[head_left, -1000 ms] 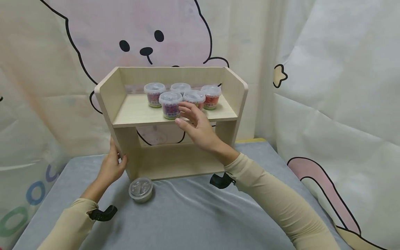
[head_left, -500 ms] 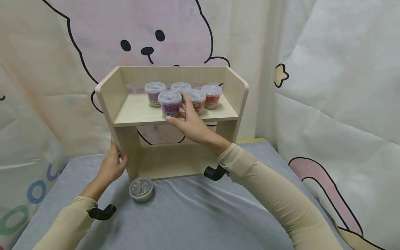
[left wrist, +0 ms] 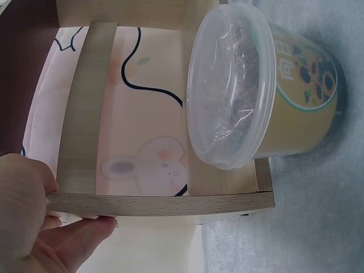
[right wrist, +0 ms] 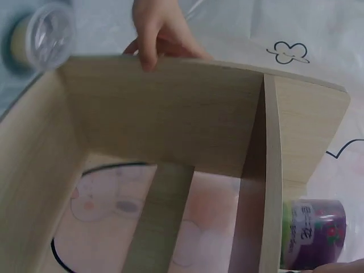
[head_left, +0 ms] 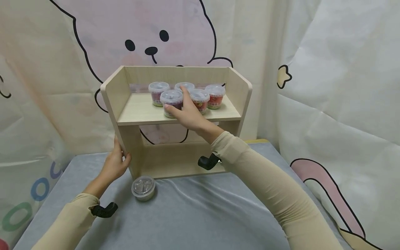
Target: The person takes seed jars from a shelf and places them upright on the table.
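A small two-tier wooden shelf (head_left: 175, 123) stands on the table. My left hand (head_left: 115, 161) holds the front edge of its left side panel, thumb and fingers on opposite faces in the left wrist view. At the front of the upper board, my right hand (head_left: 193, 114) grips a clear-lidded plastic cup with a purple wrapper (right wrist: 315, 233), thumb across its near side and index finger by the lid. Touching distance from that hand is a red-wrapped cup (head_left: 200, 100). A yellow-labelled lidded cup (left wrist: 304, 96) sits on the table beside the shelf's left front corner.
More lidded cups stand on the upper board: a purple one (head_left: 158, 93) at back left, one (head_left: 185, 86) behind the hand, a red one (head_left: 215, 95) at right. Grey cloth (head_left: 193, 215) covers the table. A printed curtain (head_left: 253, 41) hangs behind.
My right hand has moved left from beside the front purple cup and its fingers have closed round it. The left hand keeps its hold on the panel. The head view has shifted slightly.
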{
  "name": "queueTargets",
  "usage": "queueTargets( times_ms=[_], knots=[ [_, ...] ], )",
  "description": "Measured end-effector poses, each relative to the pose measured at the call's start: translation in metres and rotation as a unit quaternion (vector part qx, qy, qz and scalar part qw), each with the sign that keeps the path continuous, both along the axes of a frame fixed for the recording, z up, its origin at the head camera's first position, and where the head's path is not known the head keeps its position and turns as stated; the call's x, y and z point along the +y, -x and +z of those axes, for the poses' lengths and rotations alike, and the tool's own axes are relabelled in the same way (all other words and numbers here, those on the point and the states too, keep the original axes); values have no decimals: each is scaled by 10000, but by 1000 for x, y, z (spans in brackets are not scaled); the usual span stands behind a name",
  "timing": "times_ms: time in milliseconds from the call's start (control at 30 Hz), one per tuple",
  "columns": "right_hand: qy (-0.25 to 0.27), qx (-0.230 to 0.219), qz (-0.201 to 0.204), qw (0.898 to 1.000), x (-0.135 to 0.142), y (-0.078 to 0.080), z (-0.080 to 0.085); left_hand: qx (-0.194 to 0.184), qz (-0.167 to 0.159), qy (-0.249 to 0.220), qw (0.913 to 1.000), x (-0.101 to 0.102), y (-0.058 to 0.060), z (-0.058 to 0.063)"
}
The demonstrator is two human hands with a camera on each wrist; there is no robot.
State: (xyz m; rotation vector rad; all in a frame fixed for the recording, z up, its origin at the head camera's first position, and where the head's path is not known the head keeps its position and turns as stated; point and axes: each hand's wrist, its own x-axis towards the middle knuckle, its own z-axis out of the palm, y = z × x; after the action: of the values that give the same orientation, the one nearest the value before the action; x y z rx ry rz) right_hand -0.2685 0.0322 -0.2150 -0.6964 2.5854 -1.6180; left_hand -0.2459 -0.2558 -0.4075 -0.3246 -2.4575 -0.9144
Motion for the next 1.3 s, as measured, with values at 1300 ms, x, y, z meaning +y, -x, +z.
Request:
queueTargets(
  times_ms=[1300],
  knots=[
    [1028,23,135,9946,-5,2,-15,28,155,9,9999,-7,-3,-6]
  ],
)
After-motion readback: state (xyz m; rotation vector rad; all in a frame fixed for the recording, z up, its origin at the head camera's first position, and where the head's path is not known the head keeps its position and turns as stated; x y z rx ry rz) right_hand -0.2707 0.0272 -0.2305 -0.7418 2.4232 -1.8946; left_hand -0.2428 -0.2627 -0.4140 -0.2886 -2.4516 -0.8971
